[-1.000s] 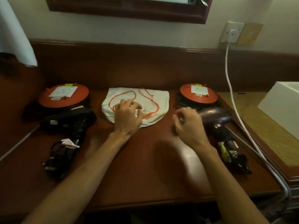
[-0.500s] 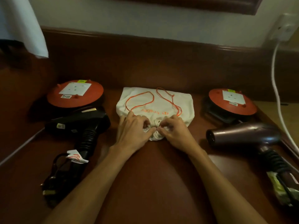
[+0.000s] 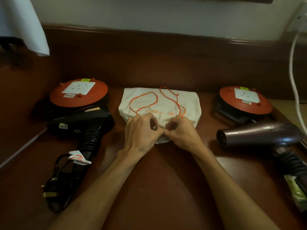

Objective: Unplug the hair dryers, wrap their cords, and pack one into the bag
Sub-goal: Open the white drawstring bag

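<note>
Both our hands, left hand (image 3: 141, 131) and right hand (image 3: 181, 131), pinch the gathered mouth of the white drawstring bag (image 3: 159, 103) mid-desk; its contents are hidden; black hair dryer (image 3: 83, 123) lies left, purple hair dryer (image 3: 259, 133) right, both outside.

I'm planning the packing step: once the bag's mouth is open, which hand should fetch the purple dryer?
Right. The purple hair dryer lies on the right hand's side of the white drawstring bag. The left hand would have to cross over; it could hold the mouth open.

Head view, downward, near table (image 3: 157, 188)
</note>
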`<move>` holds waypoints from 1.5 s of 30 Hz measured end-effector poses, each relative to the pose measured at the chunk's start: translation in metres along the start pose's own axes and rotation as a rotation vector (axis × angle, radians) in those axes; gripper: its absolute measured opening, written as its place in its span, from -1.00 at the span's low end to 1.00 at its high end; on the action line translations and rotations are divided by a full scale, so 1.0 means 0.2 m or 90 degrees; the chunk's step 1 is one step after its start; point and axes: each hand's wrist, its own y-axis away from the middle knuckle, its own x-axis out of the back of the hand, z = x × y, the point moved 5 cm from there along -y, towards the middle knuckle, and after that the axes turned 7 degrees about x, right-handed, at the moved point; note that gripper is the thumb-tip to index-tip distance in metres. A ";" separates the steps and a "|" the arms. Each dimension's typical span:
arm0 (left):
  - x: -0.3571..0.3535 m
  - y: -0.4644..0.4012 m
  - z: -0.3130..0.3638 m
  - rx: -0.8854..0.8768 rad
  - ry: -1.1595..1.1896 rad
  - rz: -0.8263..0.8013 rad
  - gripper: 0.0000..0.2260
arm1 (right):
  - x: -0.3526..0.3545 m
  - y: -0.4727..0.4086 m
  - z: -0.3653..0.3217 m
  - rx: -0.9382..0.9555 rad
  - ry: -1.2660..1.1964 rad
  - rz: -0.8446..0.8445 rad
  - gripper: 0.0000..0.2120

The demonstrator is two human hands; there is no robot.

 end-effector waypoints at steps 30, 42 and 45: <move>0.13 -0.03 0.04 -0.058 -0.169 0.092 -0.86 | 0.10 0.08 -0.18 0.122 -0.011 0.199 -0.77; 0.00 0.04 0.03 -0.072 -0.101 0.021 -0.81 | 0.09 0.12 -0.21 0.205 0.209 0.247 -0.69; 0.06 0.01 0.00 -0.029 -0.056 0.075 -0.79 | 0.09 0.11 -0.21 0.173 0.257 0.208 -0.56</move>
